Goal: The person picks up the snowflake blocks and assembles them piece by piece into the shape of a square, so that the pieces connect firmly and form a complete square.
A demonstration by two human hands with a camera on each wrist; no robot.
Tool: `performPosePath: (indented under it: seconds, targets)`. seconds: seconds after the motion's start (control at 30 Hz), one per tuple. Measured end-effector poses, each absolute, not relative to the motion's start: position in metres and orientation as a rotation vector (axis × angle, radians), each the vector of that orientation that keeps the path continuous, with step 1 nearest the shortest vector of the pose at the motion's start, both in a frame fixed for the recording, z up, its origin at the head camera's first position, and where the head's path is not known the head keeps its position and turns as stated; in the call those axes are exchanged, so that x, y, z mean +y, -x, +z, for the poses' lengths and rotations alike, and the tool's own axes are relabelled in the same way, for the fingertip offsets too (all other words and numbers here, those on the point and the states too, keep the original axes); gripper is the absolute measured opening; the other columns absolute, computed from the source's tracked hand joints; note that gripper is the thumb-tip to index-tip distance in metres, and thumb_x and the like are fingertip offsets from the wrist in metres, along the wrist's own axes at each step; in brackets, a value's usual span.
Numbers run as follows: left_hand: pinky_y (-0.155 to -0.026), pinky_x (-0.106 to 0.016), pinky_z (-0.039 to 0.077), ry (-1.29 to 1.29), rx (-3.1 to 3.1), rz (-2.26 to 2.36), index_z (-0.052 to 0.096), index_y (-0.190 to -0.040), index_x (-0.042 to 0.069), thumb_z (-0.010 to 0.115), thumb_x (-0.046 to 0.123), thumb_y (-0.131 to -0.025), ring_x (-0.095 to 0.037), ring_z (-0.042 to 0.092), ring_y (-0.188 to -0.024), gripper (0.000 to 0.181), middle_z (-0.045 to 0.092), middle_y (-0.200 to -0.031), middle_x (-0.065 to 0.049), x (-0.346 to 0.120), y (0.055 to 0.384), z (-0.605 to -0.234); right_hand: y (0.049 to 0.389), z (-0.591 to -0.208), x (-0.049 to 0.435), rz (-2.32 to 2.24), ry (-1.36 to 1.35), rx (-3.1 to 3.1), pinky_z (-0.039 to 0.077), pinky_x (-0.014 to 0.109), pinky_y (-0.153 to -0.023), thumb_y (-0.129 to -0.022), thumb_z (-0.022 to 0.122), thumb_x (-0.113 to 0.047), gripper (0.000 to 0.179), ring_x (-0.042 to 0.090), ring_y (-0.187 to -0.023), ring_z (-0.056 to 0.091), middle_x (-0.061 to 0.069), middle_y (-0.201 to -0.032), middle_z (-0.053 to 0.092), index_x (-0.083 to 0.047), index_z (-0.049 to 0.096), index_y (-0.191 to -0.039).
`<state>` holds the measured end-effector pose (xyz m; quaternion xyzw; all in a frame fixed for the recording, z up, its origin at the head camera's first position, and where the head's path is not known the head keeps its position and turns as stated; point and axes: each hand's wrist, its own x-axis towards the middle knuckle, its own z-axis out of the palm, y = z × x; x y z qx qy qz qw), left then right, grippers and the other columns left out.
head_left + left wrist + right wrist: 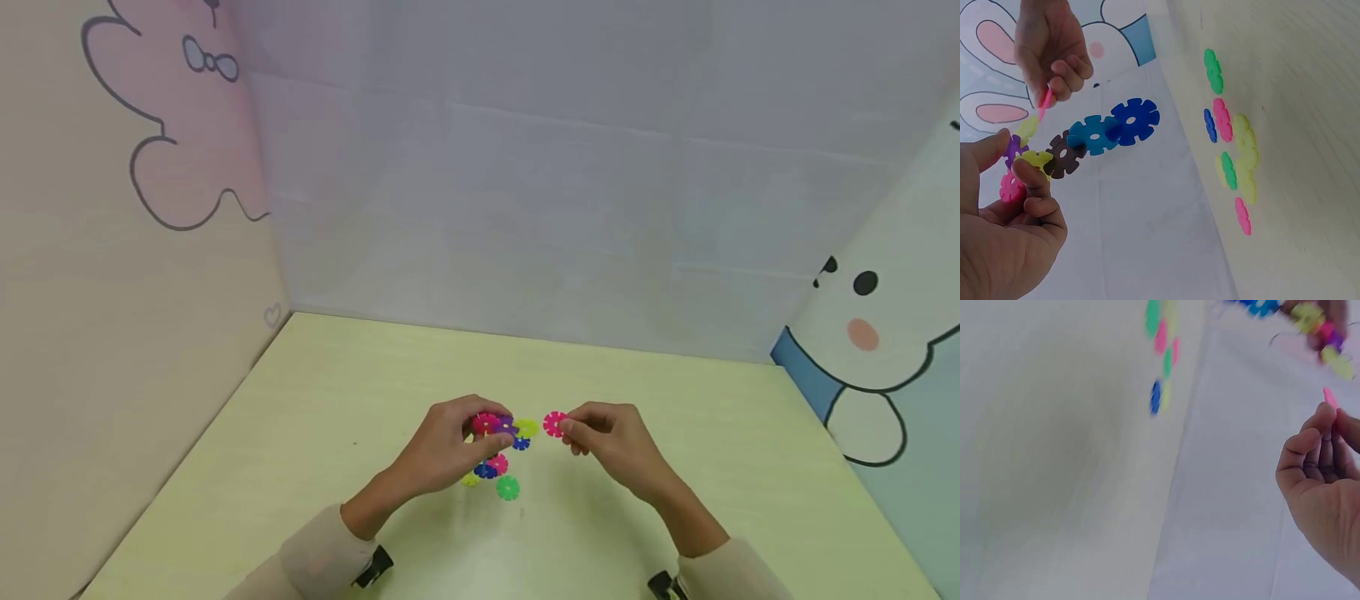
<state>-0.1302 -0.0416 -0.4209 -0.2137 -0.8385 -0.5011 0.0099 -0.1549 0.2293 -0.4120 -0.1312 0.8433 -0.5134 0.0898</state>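
Note:
My left hand (450, 446) pinches a chain of interlocking notched plastic discs (1124, 130) above the table. In the left wrist view the chain has pink, purple, yellow, dark brown and blue discs slotted together, and my fingers hide part of it. The thumb and fingers of my right hand (618, 446) pinch a single pink disc (553, 424). That disc is held just to the right of the chain's yellow disc (527, 428), with a small gap between them in the head view. It shows edge-on in the left wrist view.
Loose discs lie on the pale yellow table below the hands, among them a green disc (507, 488) and, in the left wrist view, a yellow disc (1246, 140). Cloth walls (525, 208) with cartoon prints stand behind and at both sides.

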Motion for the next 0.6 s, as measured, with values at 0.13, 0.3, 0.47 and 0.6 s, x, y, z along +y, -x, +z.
performPosePath:
  seconds: [0.13, 0.3, 0.47, 0.6]
  targets:
    - [-0.058, -0.019, 0.041, 0.704, -2.580, -1.551, 0.075, -0.120, 0.014, 0.078, 0.026, -0.093, -0.009, 0.050, -0.071, 0.029, 0.067, -0.091, 0.009, -0.040, 0.129, -0.418, 0.137, -0.397, 0.223, -1.689, 0.291, 2.255, 0.056, 0.027, -0.071, -0.101, 0.067, -0.020, 0.027, 0.014, -0.070, 0.060, 0.005, -0.079, 0.067, 0.007, 0.069, -0.099]
    - [-0.060, -0.018, 0.040, 0.734, -2.540, -1.527, 0.076, -0.121, 0.013, 0.078, 0.026, -0.093, -0.007, 0.049, -0.071, 0.031, 0.066, -0.088, 0.009, -0.040, 0.129, -0.417, 0.129, -0.392, 0.220, -1.785, 0.208, 2.072, 0.052, 0.022, -0.069, -0.104, 0.061, -0.015, 0.025, 0.013, -0.072, 0.056, 0.001, -0.080, 0.064, 0.009, 0.066, -0.102]
    - [-0.060, -0.018, 0.041, 0.739, -2.511, -1.529, 0.076, -0.120, 0.012, 0.080, 0.025, -0.092, -0.007, 0.050, -0.071, 0.032, 0.070, -0.092, 0.008, -0.040, 0.128, -0.417, 0.129, -0.393, 0.220, -1.841, 0.183, 2.005, 0.052, 0.021, -0.067, -0.105, 0.059, -0.014, 0.021, 0.011, -0.070, 0.056, 0.001, -0.080, 0.064, 0.004, 0.066, -0.101]
    - [-0.061, -0.019, 0.043, 0.772, -2.523, -1.525, 0.076, -0.121, 0.014, 0.079, 0.026, -0.092, -0.006, 0.052, -0.073, 0.031, 0.072, -0.094, 0.008, -0.041, 0.128, -0.419, 0.130, -0.393, 0.219, -1.848, 0.213, 1.956, 0.052, 0.020, -0.067, -0.104, 0.061, -0.016, 0.019, 0.010, -0.069, 0.057, -0.001, -0.079, 0.064, 0.001, 0.068, -0.098]
